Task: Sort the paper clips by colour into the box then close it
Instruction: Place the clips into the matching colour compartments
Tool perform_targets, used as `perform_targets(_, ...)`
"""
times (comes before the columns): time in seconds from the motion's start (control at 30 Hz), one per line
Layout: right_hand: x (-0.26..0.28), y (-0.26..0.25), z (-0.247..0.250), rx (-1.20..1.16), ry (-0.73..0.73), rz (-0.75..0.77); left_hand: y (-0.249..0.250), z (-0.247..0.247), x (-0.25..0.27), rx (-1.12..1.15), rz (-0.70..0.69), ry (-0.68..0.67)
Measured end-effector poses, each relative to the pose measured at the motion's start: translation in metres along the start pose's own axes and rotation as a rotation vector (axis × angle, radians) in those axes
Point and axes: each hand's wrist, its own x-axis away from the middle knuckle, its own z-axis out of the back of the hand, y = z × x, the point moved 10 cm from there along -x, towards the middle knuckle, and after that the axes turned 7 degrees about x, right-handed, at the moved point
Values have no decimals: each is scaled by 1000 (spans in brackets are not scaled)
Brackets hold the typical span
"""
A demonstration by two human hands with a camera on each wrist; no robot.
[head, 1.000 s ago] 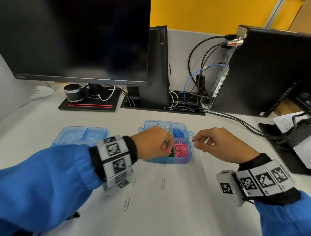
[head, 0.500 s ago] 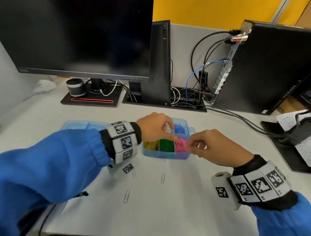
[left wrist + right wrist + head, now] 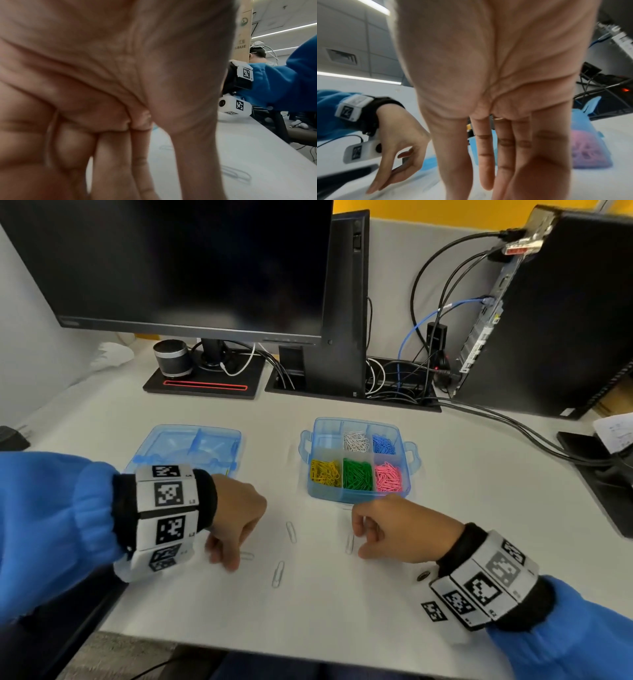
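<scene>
Head view shows both hands low over the white desk [image 3: 445, 474] in the lower half of the frame, in front of the open blue box [image 3: 358, 496]. That box sits right of centre, its compartments holding white clips [image 3: 356, 441], blue clips [image 3: 383, 444], yellow clips [image 3: 325, 472], green clips [image 3: 358, 474] and pink clips [image 3: 388, 477], each colour in its own cell. Its lid [image 3: 186, 448] lies apart from it at centre left, flat on the desk. The left hand [image 3: 236, 525] reaches down with fingertips at a pale paper clip [image 3: 247, 556]; whether it is pinching the clip or only touching it cannot be told, though the right wrist view shows its fingers [image 3: 385, 180] extended and only slightly bent toward the surface. The right hand [image 3: 394, 529] has its fingertips down beside another pale clip [image 3: 349, 543], and in its own wrist view the fingers [image 3: 485, 155] are straight and relaxed, holding nothing visible. Two more pale clips lie loose between the hands, one upper [image 3: 291, 531] and one lower [image 3: 278, 573]. Left wrist view is mostly filled by the palm [image 3: 102, 67], with blurred clips on the desk at lower right. A dark monitor [image 3: 191, 265] fills the upper left, and a computer tower [image 3: 561, 313] with cables stands at the upper right.
</scene>
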Motion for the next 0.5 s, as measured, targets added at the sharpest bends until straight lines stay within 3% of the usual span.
perform_targets(0.1, -1, -4, -6, 15, 8, 18, 21, -2, -7, 204, -117, -28)
perform_targets(0.17, 1, -5, -8, 16, 6, 22, 29, 8, -7, 225, -150, 29)
perform_targets(0.27, 6, 5, -6, 12, 17, -27, 29, 23, 3, 27, -54, 188)
perform_targets(0.37, 8, 14, -4, 22, 45, -76, 27, 18, 9, -150, 66, 231)
perform_targets(0.5, 1, 6, -4, 74, 56, -53, 38, 14, 1, -154, 18, 260)
